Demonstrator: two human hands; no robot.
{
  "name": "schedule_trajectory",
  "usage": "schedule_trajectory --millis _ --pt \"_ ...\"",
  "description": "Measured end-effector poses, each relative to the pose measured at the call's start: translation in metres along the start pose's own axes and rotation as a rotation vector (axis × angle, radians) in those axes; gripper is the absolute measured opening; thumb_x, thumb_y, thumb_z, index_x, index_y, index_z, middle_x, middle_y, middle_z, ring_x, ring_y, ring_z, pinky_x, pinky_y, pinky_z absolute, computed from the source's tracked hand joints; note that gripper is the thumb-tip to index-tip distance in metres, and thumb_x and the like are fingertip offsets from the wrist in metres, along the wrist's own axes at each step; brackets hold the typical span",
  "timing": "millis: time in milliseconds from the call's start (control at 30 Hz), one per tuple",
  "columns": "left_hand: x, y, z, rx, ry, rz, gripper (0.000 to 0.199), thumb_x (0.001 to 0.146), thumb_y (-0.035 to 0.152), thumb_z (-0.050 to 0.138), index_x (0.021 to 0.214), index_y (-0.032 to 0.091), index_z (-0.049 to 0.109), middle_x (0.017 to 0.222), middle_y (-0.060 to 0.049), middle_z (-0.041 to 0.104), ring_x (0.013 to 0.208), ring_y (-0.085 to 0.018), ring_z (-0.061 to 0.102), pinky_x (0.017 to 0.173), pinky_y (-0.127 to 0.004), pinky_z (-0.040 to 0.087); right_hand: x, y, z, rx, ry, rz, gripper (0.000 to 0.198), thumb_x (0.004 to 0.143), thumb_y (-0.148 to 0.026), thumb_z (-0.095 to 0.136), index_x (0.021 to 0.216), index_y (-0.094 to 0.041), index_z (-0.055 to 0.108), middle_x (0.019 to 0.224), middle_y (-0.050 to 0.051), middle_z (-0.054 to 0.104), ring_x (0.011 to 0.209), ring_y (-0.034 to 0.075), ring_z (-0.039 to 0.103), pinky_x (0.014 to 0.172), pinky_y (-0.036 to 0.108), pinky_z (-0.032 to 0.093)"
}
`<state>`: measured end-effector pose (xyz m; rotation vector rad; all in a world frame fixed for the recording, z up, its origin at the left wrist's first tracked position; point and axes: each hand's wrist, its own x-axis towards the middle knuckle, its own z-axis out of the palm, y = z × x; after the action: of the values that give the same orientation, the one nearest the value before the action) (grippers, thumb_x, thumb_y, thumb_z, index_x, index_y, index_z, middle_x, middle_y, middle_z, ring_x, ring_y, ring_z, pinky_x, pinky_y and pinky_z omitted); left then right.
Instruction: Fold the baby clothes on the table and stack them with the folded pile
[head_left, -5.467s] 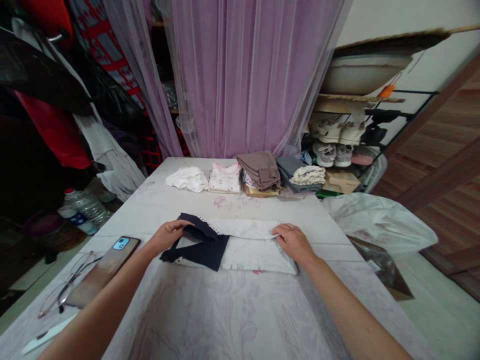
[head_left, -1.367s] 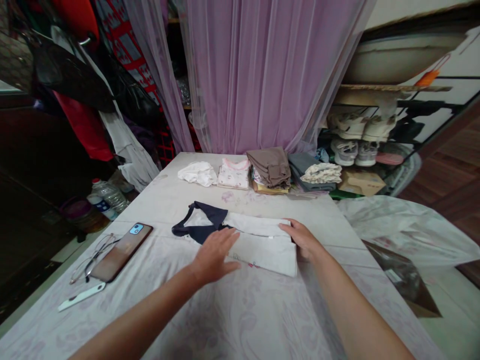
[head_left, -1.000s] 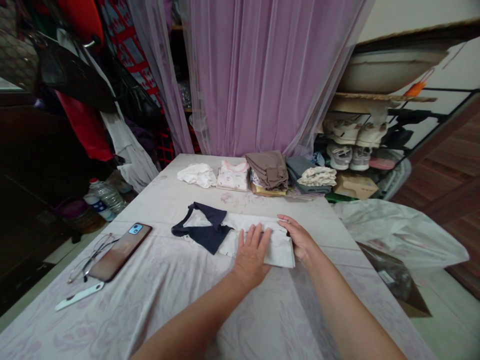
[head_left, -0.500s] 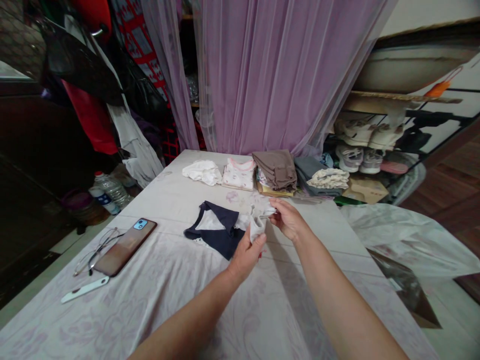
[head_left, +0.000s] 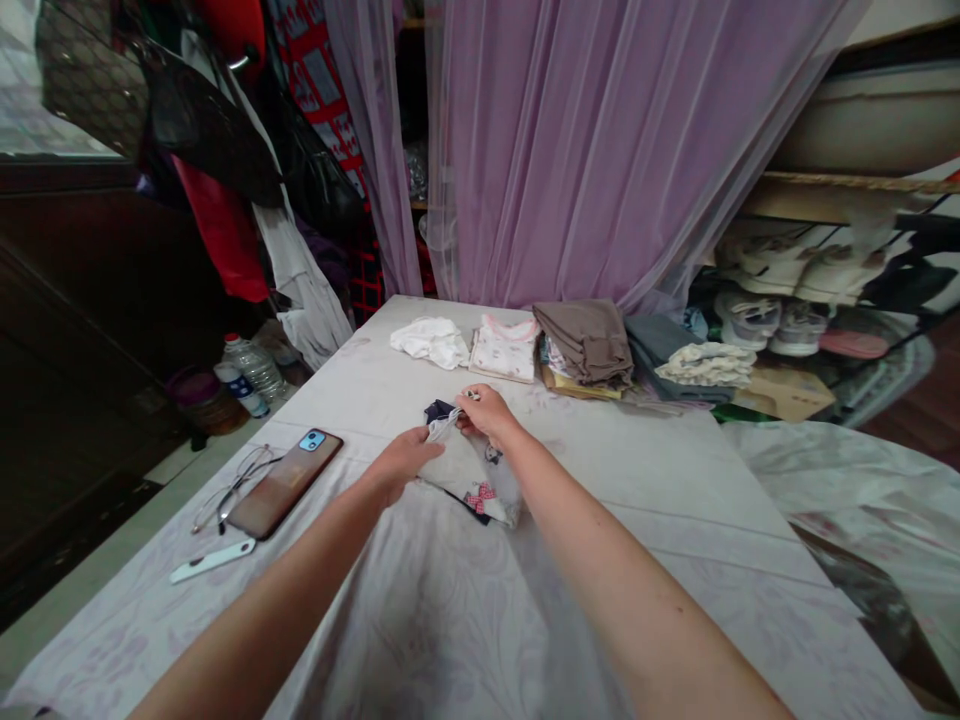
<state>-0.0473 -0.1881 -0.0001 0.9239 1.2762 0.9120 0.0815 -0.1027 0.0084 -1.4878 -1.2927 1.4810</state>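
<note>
My left hand [head_left: 407, 460] and my right hand [head_left: 486, 412] are close together over the table, each pinching the gathered far edge of a small white garment [head_left: 456, 462]. The cloth hangs towards me and shows a printed figure with a red checked bow. Under and behind it lies a folded navy and white garment [head_left: 439, 410], mostly covered now. Whether the white cloth is joined to the navy one I cannot tell.
Folded clothes stand along the table's back: a crumpled white cloth [head_left: 430, 342], a pink-trimmed top [head_left: 504, 350], a brown pile [head_left: 586, 342] and a grey pile [head_left: 660, 355]. At left lie a phone [head_left: 286, 484], glasses [head_left: 238, 486] and a pale folding tool [head_left: 213, 561].
Both hands have moved left with the white garment, which now hangs open over the navy one and shows its print. The head view has shifted slightly left.
</note>
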Motion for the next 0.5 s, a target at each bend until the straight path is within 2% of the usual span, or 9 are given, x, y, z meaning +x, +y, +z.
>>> schedule_trajectory --millis 100,167,267,367,433,500 --pt "0.006 -0.004 -0.018 0.079 0.053 -0.019 0.042 0.059 0.018 0.057 0.099 0.014 0.067 0.075 -0.001 0.070 0.063 -0.014 0.061 0.060 -0.024 0.043 0.004 -0.001 0.010 0.014 -0.038 0.018 0.027 0.081 -0.021 0.059 0.108 -0.020 0.053 0.066 -0.004 0.061 0.050 0.009 0.060 0.044 0.018 0.049" --pt "0.008 -0.008 -0.026 0.089 0.099 -0.040 0.045 0.058 0.015 0.053 0.101 0.014 0.066 0.078 -0.002 0.071 0.065 -0.015 0.062 0.060 -0.024 0.045 0.007 0.000 0.006 0.028 -0.055 -0.001 0.034 0.083 -0.021 0.058 0.116 -0.021 0.051 0.076 -0.002 0.064 0.054 0.008 0.062 0.048 0.018 0.051" --pt "0.011 -0.015 -0.034 0.082 0.140 -0.063 0.052 0.058 0.012 0.051 0.108 0.013 0.065 0.084 -0.004 0.072 0.067 -0.015 0.063 0.061 -0.024 0.046 0.012 0.008 -0.018 -0.061 0.009 -0.088 0.036 0.085 -0.022 0.055 0.121 -0.021 0.051 0.089 0.001 0.066 0.058 0.008 0.062 0.051 0.018 0.050" --pt "0.015 -0.016 -0.038 0.114 0.184 -0.048 0.058 0.061 0.010 0.050 0.118 0.013 0.061 0.095 -0.006 0.073 0.072 -0.015 0.065 0.062 -0.022 0.047 0.009 0.029 -0.055 -0.296 0.219 -0.168 0.027 0.084 -0.025 0.056 0.111 -0.021 0.059 0.089 0.001 0.067 0.064 0.009 0.063 0.055 0.017 0.048" --pt "0.018 -0.016 -0.039 0.150 0.196 -0.046 0.061 0.064 0.009 0.049 0.125 0.012 0.056 0.104 -0.008 0.071 0.077 -0.015 0.066 0.064 -0.022 0.048 -0.001 0.047 -0.075 -0.356 0.317 -0.136 0.025 0.085 -0.029 0.055 0.108 -0.021 0.060 0.093 0.002 0.068 0.070 0.010 0.065 0.058 0.018 0.048" --pt "0.021 -0.015 -0.041 0.214 0.214 -0.057 0.064 0.067 0.007 0.050 0.130 0.012 0.052 0.113 -0.011 0.069 0.088 -0.016 0.067 0.070 -0.022 0.049 -0.018 0.063 -0.087 -0.288 0.284 -0.012 0.030 0.085 -0.034 0.056 0.111 -0.020 0.058 0.097 0.004 0.068 0.072 0.012 0.066 0.056 0.019 0.049"
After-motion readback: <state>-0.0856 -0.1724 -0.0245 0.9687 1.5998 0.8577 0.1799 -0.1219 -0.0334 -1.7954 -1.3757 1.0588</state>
